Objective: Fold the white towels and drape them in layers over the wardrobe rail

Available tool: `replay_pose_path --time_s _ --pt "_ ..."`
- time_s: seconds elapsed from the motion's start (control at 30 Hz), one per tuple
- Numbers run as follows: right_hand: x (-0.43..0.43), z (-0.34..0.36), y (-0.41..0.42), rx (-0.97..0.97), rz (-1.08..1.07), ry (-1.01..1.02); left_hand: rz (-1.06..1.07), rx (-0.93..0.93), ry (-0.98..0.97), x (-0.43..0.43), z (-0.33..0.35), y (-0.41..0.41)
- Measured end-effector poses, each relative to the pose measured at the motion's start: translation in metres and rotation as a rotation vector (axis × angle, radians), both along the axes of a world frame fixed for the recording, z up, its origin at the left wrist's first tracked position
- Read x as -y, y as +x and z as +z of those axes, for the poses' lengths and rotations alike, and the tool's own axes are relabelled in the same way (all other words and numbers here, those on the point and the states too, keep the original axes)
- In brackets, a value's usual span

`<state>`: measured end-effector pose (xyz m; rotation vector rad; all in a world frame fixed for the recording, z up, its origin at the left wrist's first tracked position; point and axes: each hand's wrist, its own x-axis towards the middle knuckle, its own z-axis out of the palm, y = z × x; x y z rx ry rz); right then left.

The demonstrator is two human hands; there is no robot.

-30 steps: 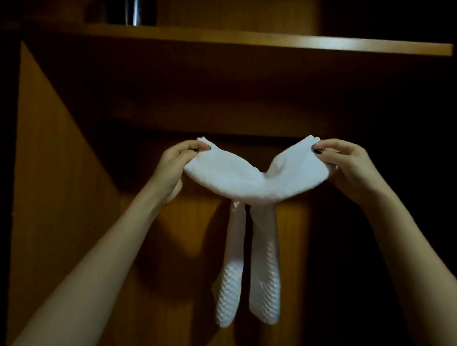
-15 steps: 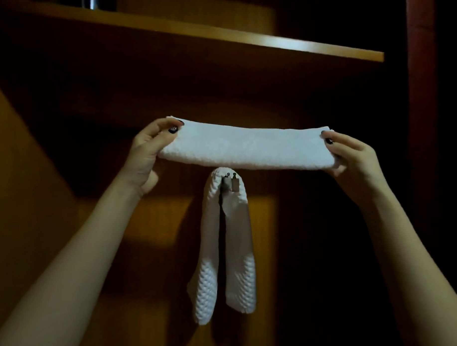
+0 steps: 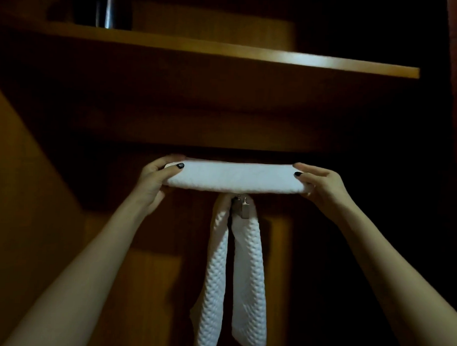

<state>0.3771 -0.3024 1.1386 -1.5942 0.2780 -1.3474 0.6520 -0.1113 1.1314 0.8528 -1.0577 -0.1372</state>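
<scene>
The hands hold one folded towel (image 3: 235, 179) level between them. The left hand (image 3: 154, 180) pinches its left end, thumb on the near face and fingers over the top, and the right hand (image 3: 323, 185) grips the right end the same way. Holding both ends apart likely keeps the folds flat and taut, so the strip does not sag or open in the air. It hangs crosswise just above the rail (image 3: 243, 209), a metal bar that points toward the camera, so only its end shows. Whether the cloth touches the metal cannot be told. A hung towel (image 3: 235, 271) is already draped over that rail, its two waffle-textured tails hanging side by side. The folded strip's middle sits right over it, which suits a second layer: centred like this, both halves should drop evenly to either side. The shelf (image 3: 226, 52) sits well above, leaving room for the hands. The next step appears to be lowering the middle onto the rail and letting the ends fall. If one end is let go first, the strip may slide off to that side.
</scene>
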Motion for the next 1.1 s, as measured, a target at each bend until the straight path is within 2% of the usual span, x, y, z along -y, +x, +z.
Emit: replay_pose_path --time_s 0.13,0.27,0.37,0.53,0.73,0.83,0.87,0.93,1.0,1.07,1.1 --pt "0.024 0.002 0.029 -0.01 0.041 0.066 0.024 -0.057 0.09 0.013 -0.002 0.013" --pt "0.047 0.012 0.06 0.023 0.094 0.126 0.096 -0.184 0.093 0.025 0.008 0.027" --pt "0.066 0.01 0.078 -0.04 0.109 0.141 0.17 -0.2 0.202 0.037 0.001 0.028" --pt "0.085 -0.037 0.097 -0.038 0.04 0.382 0.26 -0.321 0.317 0.059 -0.033 0.019" --pt "0.091 -0.058 0.096 -0.059 0.062 0.33 0.237 -0.411 0.212 0.072 -0.043 0.017" --pt "0.085 -0.073 0.091 -0.201 0.147 0.268 0.153 -0.348 0.269 0.071 -0.055 0.021" --pt "0.082 -0.078 0.09 -0.27 0.119 0.204 0.187 -0.278 0.324 0.069 -0.06 0.02" --pt "0.072 -0.08 0.087 -0.378 -0.017 0.003 0.374 -0.057 0.435 0.067 -0.065 0.021" --pt "0.057 -0.069 0.082 -0.35 -0.092 -0.147 0.568 0.206 0.434 0.066 -0.059 0.016" --pt "0.045 -0.053 0.077 -0.342 -0.004 -0.245 0.592 0.322 0.386 0.068 -0.048 0.0" --pt "0.039 -0.047 0.077 -0.363 0.091 -0.264 0.539 0.32 0.385 0.07 -0.042 -0.01"
